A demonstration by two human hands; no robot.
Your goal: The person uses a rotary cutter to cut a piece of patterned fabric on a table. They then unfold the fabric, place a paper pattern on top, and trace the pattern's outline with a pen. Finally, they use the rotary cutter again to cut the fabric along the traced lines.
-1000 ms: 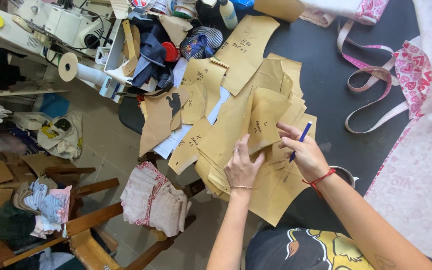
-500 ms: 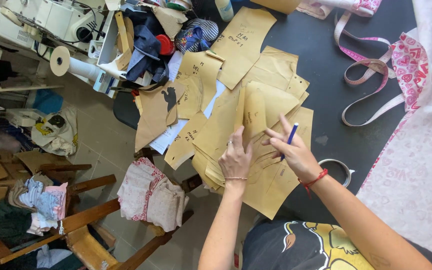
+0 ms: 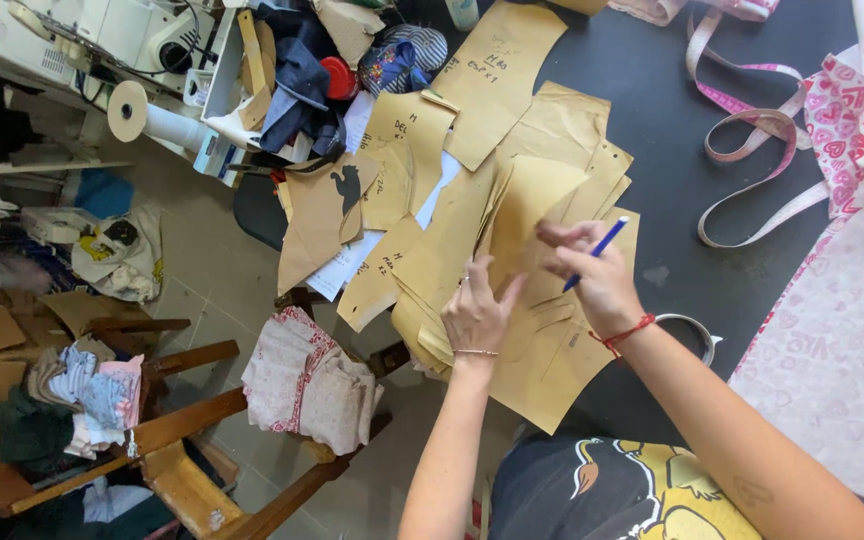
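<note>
Mid-sort through brown paper pattern pieces [image 3: 542, 230] stacked at near edge of black table [image 3: 682, 180]. Left hand [image 3: 474, 315] spread flat, pinning stack. Right hand [image 3: 597, 275] gripping blue pen [image 3: 595, 252], lifting one sheet; more pieces scattered farther left, unsorted.

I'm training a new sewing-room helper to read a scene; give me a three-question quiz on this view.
1. True or false: the right hand holds a blue pen.
2. What does the left hand rest on? A) brown paper pattern pieces B) pink heart-print fabric C) thread cone
3. Fill in: a pink measuring tape lies on the ___ table.

Key: 1 true; 2 A; 3 black.
</note>
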